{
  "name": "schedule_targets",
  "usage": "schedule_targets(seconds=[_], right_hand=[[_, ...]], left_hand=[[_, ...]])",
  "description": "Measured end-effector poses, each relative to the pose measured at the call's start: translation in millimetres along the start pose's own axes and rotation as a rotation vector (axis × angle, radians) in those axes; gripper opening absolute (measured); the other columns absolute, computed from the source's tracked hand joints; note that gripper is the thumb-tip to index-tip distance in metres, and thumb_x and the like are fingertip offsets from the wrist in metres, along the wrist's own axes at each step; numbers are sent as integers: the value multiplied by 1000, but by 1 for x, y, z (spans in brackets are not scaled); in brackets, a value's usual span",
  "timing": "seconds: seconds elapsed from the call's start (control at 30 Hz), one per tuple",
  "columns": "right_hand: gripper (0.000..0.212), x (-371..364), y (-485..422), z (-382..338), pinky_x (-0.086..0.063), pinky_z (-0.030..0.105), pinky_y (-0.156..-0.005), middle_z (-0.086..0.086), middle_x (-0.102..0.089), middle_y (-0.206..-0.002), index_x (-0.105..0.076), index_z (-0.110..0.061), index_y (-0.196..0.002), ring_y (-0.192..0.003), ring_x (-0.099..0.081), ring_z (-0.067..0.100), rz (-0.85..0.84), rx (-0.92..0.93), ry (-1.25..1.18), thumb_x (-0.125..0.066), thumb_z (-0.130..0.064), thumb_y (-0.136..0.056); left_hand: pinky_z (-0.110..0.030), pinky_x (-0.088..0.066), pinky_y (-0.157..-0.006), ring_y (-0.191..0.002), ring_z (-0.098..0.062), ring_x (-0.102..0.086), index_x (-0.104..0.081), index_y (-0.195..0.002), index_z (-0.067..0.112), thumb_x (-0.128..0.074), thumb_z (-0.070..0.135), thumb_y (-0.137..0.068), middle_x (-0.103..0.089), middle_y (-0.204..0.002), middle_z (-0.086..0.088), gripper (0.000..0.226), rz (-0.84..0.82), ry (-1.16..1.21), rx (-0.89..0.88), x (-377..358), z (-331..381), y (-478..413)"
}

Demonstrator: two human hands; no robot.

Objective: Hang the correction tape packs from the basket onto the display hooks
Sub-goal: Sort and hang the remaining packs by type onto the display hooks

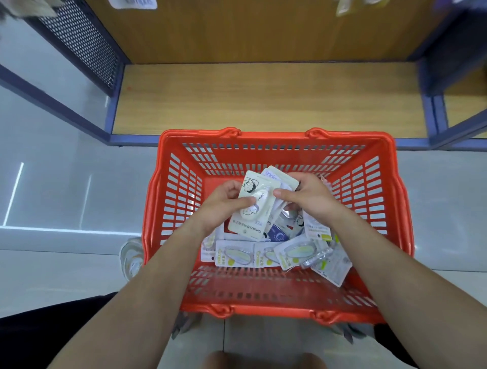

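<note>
Correction tape packs (237, 255), heaped loose on the bottom of the red basket (263, 310), flat and overlapping, ends pointing every way; likely needing sorting before any hanging. Sits on the pale floor (66, 184), pushed up against the foot of the shelf (263, 100), near wall closest to the body: within easy reach of both hands, and right under the display.

Above the heap, still inside the basket, both hands at work. Left hand (224, 204) curled round the left edge of a cream pack (251, 210), thumb laid on its clear bubble, card tilted face-up toward the eyes, probably for checking its right way up. Right hand (311, 196) gripping a few more packs (276, 177) fanned behind the cream one, thumb stretched toward its right edge, seemingly to square everything into one stack for a single trip.

Beyond the far rim, bare wooden shelf, then a wooden back panel (263, 31). At the very top edge, a blurred white card (133, 3), perhaps goods already hanging; hooks themselves out of sight. Nothing from these hands hung yet.
</note>
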State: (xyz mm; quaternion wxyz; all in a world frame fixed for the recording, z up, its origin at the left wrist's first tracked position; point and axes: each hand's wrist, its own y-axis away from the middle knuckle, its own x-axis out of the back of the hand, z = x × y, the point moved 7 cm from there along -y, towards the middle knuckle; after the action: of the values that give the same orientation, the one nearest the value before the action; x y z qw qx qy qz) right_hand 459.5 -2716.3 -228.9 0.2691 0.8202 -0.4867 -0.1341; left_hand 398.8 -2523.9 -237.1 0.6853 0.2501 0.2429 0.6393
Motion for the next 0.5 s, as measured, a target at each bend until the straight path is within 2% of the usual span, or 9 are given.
schedule_targets(seconds=[0.07, 0.13, 0.23, 0.3, 0.37, 0.43, 0.5], right_hand=[[31, -1, -2, 7, -59, 27, -63, 4, -79, -97, -69, -11, -119, -83, -76, 17, 11, -16, -67, -78, -15, -89], [37, -4, -7, 14, -61, 30, -68, 8, -79, -105, -64, -12, -124, -90, -76, 21, 17, -42, -111, -78, -15, -90], [32, 0, -18, 25, -60, 29, -81, 9, -73, -119, -64, -14, -125, -98, -74, 20, 59, -64, -78, -73, -21, -95], [35, 18, -27, 34, -52, 31, -98, 3, -68, -127, -64, -16, -131, -111, -66, 16, 154, -51, 182, -68, -28, -98], [44, 30, -34, 46, -44, 35, -108, 2, -63, -136, -61, -17, -138, -124, -58, 19, 163, -61, 511, -69, -31, -97], [58, 30, -38, 59, -41, 37, -112, 3, -57, -145, -55, -20, -145, -135, -50, 25, 111, -86, 778, -73, -37, -93], [75, 19, -40, 67, -39, 40, -111, 4, -54, -149, -46, -23, -151, -139, -44, 29, 45, -100, 974, -76, -47, -87]], left_hand=[[-34, -59, -79, -97, -20, -75, -55, -125, 9, -77, 9, -89, -75, -116, -9, 43, -8, 5, 26, -5, -4, -2], [-27, -57, -79, -100, -16, -75, -53, -133, 20, -81, 13, -86, -74, -118, -5, 55, -18, -18, 57, -8, -8, -5], [-27, -55, -83, -99, -14, -75, -62, -127, 21, -81, 15, -86, -76, -114, 1, 45, 1, -82, 75, -2, -17, -11], [-28, -54, -87, -98, -13, -74, -67, -118, 24, -83, 20, -84, -76, -112, 3, 38, 76, -110, 103, 12, -28, -15], [-34, -55, -95, -102, -14, -73, -68, -114, 26, -88, 29, -75, -75, -113, 4, 43, 148, -127, 134, 28, -41, -14], [-37, -54, -97, -105, -17, -71, -67, -114, 25, -89, 36, -69, -74, -112, 3, 51, 207, -125, 178, 40, -56, -13], [-30, -54, -89, -103, -16, -71, -66, -115, 22, -86, 29, -78, -74, -109, 3, 43, 245, -115, 189, 46, -67, -13]])
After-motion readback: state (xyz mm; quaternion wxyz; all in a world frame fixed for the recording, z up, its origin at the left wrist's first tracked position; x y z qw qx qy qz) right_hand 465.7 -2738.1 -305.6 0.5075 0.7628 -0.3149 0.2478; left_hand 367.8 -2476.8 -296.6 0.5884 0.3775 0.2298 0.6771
